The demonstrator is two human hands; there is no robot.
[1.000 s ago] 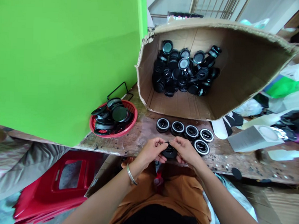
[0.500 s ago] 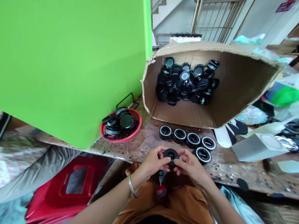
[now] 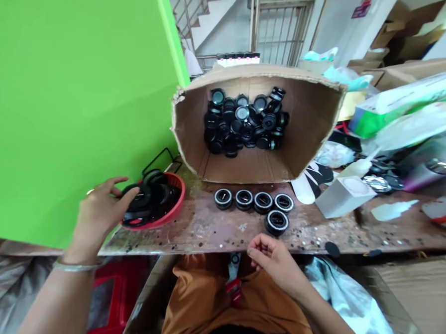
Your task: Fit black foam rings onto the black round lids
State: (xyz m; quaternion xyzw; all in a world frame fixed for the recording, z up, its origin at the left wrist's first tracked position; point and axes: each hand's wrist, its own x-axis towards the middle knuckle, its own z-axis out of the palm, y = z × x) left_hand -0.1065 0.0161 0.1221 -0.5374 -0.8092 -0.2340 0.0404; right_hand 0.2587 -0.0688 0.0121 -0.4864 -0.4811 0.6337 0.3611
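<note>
At the left of the frame I have the left hand (image 3: 103,205) with its thumb on a black round part (image 3: 142,196) at the red basket (image 3: 170,217); whether it grasps or only touches, I cannot tell. Below the center, my right hand (image 3: 272,259) is released, its fingers loosely curled, near five silver-rimmed parts (image 3: 263,202) on the wooden table (image 3: 201,225).

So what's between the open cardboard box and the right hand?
In the head view, five round black pieces with pale rims sit on the wooden bench between the cardboard box and the right hand.
</note>
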